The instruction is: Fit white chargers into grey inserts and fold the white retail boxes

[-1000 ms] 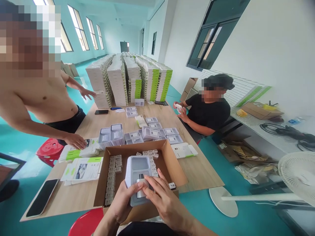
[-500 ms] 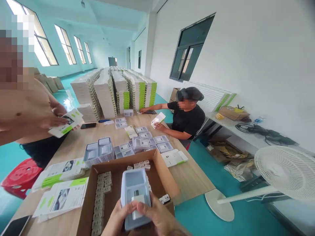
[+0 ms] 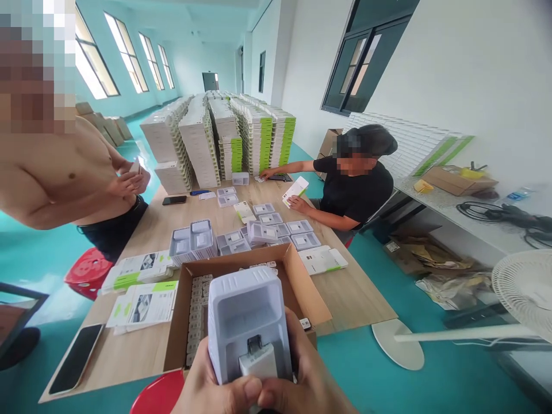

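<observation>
Both of my hands grip a pale grey plastic insert tray (image 3: 248,284) close to the camera, tilted up over the open cardboard box. In its lower recess sits a white charger plug (image 3: 259,362) with a dark end. My left hand (image 3: 218,385) wraps the tray's left side and my right hand (image 3: 313,368) its right side. Both thumbs press at the charger's lower end. Rows of small white chargers (image 3: 196,313) stand in the cardboard box (image 3: 304,279) behind the tray.
Stacked empty-looking trays (image 3: 194,241), filled trays (image 3: 263,233) and flat printed cartons (image 3: 150,305) lie around the box. A phone (image 3: 76,359) rests at the near left. Two co-workers are across the table, one standing, one seated. A white fan (image 3: 524,287) stands right.
The tray with the charger has come nearer to my view and tilted. My view has turned left. The standing co-worker's printed carton is gone from their hands, which now hold something small and white.
</observation>
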`<state>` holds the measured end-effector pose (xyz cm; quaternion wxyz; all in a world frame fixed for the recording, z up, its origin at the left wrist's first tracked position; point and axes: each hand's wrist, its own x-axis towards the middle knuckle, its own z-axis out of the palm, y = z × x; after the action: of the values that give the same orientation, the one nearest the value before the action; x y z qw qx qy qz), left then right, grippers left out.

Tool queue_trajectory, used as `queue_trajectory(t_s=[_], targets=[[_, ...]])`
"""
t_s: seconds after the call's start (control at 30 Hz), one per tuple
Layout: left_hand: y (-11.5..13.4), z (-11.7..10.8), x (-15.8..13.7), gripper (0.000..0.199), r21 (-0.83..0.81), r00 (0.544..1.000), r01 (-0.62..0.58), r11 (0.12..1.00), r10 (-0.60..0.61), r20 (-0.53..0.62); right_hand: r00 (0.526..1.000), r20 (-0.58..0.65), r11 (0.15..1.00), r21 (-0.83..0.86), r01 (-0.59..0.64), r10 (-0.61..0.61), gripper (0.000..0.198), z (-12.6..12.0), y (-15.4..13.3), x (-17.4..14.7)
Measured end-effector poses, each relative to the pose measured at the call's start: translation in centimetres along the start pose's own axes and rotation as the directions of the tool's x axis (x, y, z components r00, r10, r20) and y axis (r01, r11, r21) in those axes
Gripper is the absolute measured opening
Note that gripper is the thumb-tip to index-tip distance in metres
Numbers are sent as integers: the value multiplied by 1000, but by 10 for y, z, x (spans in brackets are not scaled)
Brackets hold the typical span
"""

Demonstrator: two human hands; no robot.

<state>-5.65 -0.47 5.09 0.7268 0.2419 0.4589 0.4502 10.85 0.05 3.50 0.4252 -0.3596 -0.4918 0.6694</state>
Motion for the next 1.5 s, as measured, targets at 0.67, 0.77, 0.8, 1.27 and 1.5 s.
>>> queue_trajectory(t_s=[0.67,0.77,0.8,1.27,1.5], targets=[[-2,-8,9,85,-38,972,125,991,-130,-195,794,229,258,-864,432,-563,46,-17,-24,-4],[2,-4,7,84,86,956,110,990,-82,-280,820,184,323,-855,406,-542,46,-15,-22,-6],[3,-3,6,81,132,951,102,986,-58,-302,829,167,353,-846,398,-534,47,-14,-20,-6],[-27,-30,27,55,198,906,13,980,72,-417,981,-83,868,-483,115,-176,35,-10,3,7],[-34,-26,39,65,13,940,97,995,-88,-331,966,-179,867,-492,77,-187,42,-14,38,8]])
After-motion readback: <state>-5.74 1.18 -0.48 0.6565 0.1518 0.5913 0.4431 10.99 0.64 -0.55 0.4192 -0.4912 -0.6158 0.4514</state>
